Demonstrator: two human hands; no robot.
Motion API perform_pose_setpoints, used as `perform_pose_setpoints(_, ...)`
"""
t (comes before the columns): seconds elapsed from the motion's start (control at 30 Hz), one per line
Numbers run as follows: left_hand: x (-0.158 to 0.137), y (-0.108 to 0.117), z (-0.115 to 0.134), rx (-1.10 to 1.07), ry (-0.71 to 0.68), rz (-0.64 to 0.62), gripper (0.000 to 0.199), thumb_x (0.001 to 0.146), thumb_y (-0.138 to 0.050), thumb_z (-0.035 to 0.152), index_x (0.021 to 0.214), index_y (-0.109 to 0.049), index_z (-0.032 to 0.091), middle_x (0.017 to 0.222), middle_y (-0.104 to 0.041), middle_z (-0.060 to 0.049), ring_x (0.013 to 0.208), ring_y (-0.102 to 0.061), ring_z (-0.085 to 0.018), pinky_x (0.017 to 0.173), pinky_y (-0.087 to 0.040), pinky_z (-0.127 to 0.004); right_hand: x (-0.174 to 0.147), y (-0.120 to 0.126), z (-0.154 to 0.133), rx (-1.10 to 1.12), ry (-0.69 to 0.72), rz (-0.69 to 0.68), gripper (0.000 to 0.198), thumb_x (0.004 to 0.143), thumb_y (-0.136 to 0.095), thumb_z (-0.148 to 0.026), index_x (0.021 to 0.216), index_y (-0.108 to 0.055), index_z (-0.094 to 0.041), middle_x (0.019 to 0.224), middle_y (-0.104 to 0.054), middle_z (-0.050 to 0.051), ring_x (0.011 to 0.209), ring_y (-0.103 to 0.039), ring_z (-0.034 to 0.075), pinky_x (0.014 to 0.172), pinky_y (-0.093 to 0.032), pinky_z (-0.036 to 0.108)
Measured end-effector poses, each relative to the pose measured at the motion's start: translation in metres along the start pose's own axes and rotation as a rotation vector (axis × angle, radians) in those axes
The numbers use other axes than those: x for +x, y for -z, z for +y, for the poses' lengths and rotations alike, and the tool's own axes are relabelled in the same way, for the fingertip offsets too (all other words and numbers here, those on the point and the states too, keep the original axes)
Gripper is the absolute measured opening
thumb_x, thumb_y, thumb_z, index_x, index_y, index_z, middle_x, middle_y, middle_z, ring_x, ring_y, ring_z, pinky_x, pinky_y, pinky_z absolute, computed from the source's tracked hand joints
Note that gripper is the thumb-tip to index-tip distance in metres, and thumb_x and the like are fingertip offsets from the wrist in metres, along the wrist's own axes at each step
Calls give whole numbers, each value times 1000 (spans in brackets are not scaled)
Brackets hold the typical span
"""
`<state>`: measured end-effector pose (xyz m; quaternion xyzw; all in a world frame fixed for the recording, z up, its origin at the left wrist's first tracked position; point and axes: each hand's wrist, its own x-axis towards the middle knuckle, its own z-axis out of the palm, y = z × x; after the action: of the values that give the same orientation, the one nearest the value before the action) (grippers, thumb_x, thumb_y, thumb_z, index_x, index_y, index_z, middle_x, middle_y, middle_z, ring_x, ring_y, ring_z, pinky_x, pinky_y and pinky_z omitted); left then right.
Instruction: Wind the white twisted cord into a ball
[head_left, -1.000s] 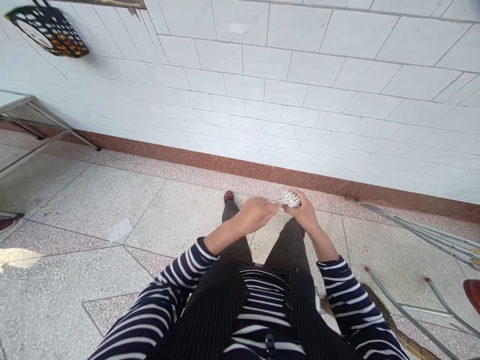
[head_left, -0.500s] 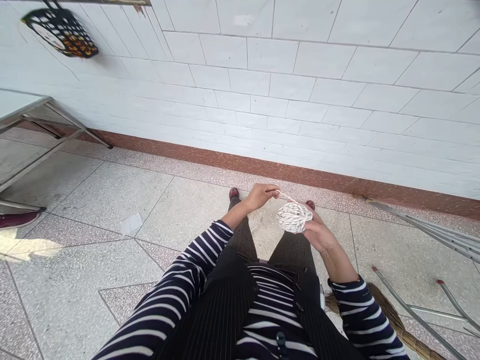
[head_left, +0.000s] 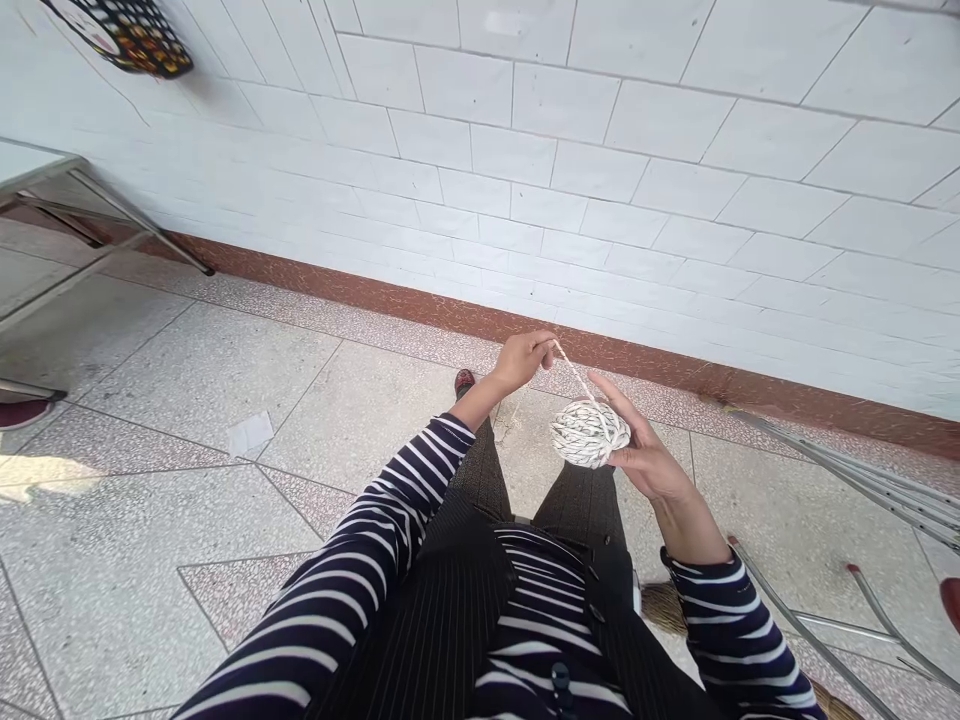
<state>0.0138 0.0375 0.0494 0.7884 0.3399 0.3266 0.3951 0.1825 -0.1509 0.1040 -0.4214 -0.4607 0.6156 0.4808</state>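
Note:
A bundle of white cord with dark flecks is held up in front of my legs by my right hand, thumb below and fingers behind it. One strand of the cord runs from the bundle up and left to my left hand. There my thumb and fingertips pinch it, and the strand is drawn straight between the two hands. Part of my right hand's grip is hidden behind the bundle.
A white tiled wall with a red-brown skirting stands ahead. Metal-framed table at left; metal poles, a tubular frame and a straw broom at right. White paper lies on the floor. A patterned bag hangs upper left.
My left hand has risen away from the bundle, and the strand between my hands is longer and steeper. My right hand's fingers have spread upward beside the bundle. The view has shifted slightly.

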Motion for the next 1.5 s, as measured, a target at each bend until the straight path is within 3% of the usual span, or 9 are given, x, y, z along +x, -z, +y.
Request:
perform_pose_setpoints(0.2,-22,-25,-26,74,91,-168,35,94,-48,30,64,-61,16,66,-64,1,62,-54,-13,63,-34,-25,10,9,-8,-58,27,147,72,69,-85,-30,136,-58,-34,142,-55,6,127,-54,34,100,-52,49)
perform_pose_setpoints(0.37,-42,-40,-43,-105,168,-247,34,91,-52,33,65,-65,15,65,-60,1,60,-49,-12,63,-34,-24,19,21,-25,-25,103,270,64,67,-82,-23,127,-61,-32,134,-58,7,117,-59,32,86,-60,47)
perform_pose_setpoints(0.53,-54,-39,-36,-282,173,-304,32,91,-54,34,70,-69,15,76,-69,-2,75,-59,-14,75,-42,-24,39,35,-39,-50,253,395,62,66,-79,-23,123,-56,-32,127,-59,5,110,-61,28,84,-60,49)
perform_pose_setpoints(0.83,-78,-41,-9,-375,179,-425,35,93,-56,39,75,-71,14,78,-72,-5,78,-62,-15,79,-45,-24,74,51,-14,-645,424,833,60,55,-85,-26,109,-60,-22,109,-61,4,102,-60,27,90,-52,49)
perform_pose_setpoints(1.0,-72,-45,-22,-351,165,-382,32,93,-53,35,74,-69,14,76,-70,-4,78,-62,-15,79,-45,-24,68,45,-39,-554,522,790,59,63,-82,-29,116,-56,-25,109,-60,3,98,-62,24,84,-55,43)
perform_pose_setpoints(1.17,-65,-56,-32,-414,185,-341,23,91,-55,29,99,-69,14,77,-71,-3,77,-63,-14,80,-45,-24,64,27,-85,-604,798,766,62,59,-86,-23,115,-59,-27,113,-59,2,107,-61,25,93,-53,44)
perform_pose_setpoints(1.3,-59,-56,-41,-380,224,-282,23,92,-52,27,87,-70,13,74,-70,-3,77,-63,-15,81,-47,-26,60,9,-120,-555,968,723,56,64,-84,-18,113,-60,-28,113,-59,2,110,-60,23,96,-53,42)
perform_pose_setpoints(1.4,-53,-52,-46,-287,265,-216,22,91,-54,27,81,-71,15,82,-72,-3,85,-65,-16,86,-48,-28,57,6,-132,-541,1021,701,53,67,-83,-15,113,-60,-28,113,-57,2,112,-59,22,100,-51,41)
perform_pose_setpoints(1.5,-38,-48,-36,-317,333,-142,18,89,-60,27,96,-73,17,102,-74,-6,101,-65,-20,94,-48,-33,58,6,-127,-531,975,660,55,67,-83,-15,114,-59,-29,116,-56,2,115,-57,24,101,-50,43)
